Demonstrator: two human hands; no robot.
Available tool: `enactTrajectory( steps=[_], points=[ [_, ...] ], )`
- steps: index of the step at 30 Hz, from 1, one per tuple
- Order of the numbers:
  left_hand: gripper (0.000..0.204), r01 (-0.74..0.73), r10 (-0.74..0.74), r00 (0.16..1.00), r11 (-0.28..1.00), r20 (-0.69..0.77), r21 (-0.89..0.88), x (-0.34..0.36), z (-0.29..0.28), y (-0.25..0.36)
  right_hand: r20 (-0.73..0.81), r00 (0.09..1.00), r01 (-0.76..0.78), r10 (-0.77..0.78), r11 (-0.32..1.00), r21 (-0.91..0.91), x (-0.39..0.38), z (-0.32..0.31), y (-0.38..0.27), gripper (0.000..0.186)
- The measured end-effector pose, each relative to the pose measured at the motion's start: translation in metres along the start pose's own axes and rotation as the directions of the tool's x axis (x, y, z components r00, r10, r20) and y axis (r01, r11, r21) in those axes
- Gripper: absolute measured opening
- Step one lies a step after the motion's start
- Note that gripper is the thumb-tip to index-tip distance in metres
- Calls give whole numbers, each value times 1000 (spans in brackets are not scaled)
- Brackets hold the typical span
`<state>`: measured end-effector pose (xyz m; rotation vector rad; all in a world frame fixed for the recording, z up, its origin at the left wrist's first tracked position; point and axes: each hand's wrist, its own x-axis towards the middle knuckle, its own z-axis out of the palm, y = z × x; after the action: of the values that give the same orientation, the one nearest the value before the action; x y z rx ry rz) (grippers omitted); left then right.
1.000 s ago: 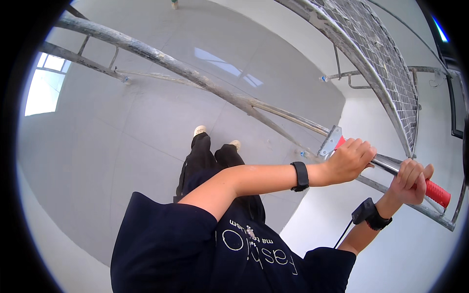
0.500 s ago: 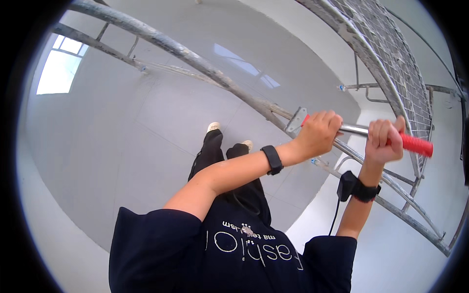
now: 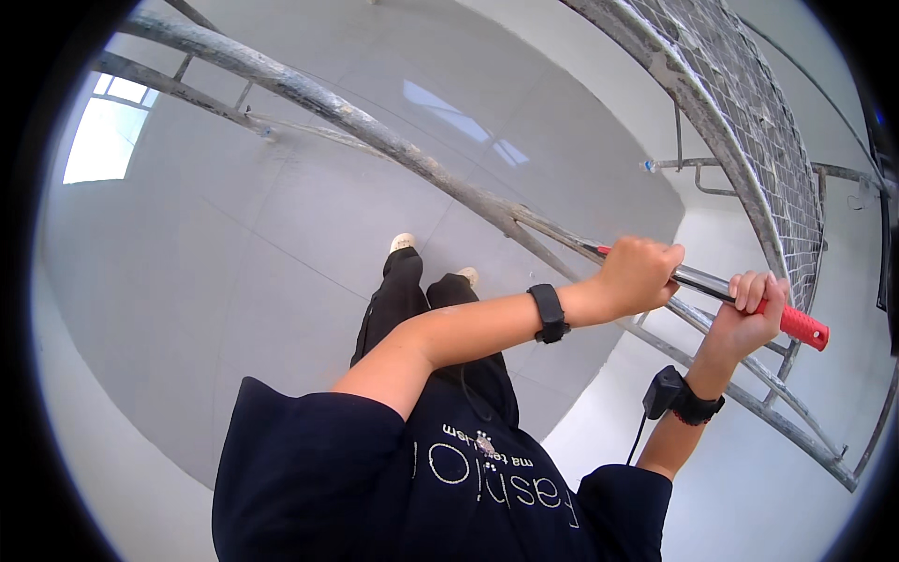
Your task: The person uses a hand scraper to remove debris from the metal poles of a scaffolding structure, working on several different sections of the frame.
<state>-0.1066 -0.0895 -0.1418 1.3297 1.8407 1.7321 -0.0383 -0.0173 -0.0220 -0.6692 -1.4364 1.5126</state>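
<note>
Both my hands are closed around a long-handled scraper with a bright metal shaft and a red ribbed grip at its right end. My left hand wraps the shaft near the head end. Farther right, my right hand holds the shaft where the red grip begins. The head end points left, just past my left hand, and its blade is seen nearly edge-on, so its flat face is hidden. It overlaps a scaffold pipe in view; whether they touch, I cannot tell.
A paint-spattered scaffold pipe crosses from upper left toward my hands. At upper right is a wire-mesh scaffold platform, close beyond the scraper. Lower scaffold bars run beside my right forearm. Grey tiled floor lies below, bordered by white walls.
The scraper has turned about its shaft, so its blade face no longer shows. Its red grip and my right hand are lower, and my left hand has shifted right and slightly down.
</note>
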Motion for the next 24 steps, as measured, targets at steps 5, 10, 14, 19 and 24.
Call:
enactTrajectory(
  steps=[5, 10, 14, 19, 24],
  points=[
    [18, 177, -179, 983, 983, 33, 48, -3, -9, -21, -114, 990, -72, 81, 994, 77, 5, 15, 44, 25],
    [34, 214, -206, 971, 975, 122, -57, 4, -52, -24, -18, 1000, -24, 23, 1000, -9, 1, 57, 37, 24],
    [42, -17, 17, 1000, 996, -1, -86, -1, -37, 7, 147, 989, -31, 25, 999, 36, 8, 35, -8, 24],
    [35, -37, 35, 999, 994, -19, -108, -3, -30, 3, 153, 988, -1, -1, 1000, 11, 4, 36, -6, 24],
    [29, 21, -20, 999, 1000, -49, 7, -6, -37, -53, -21, 996, -80, 82, 994, 79, 11, 48, 69, 26]
  ],
)
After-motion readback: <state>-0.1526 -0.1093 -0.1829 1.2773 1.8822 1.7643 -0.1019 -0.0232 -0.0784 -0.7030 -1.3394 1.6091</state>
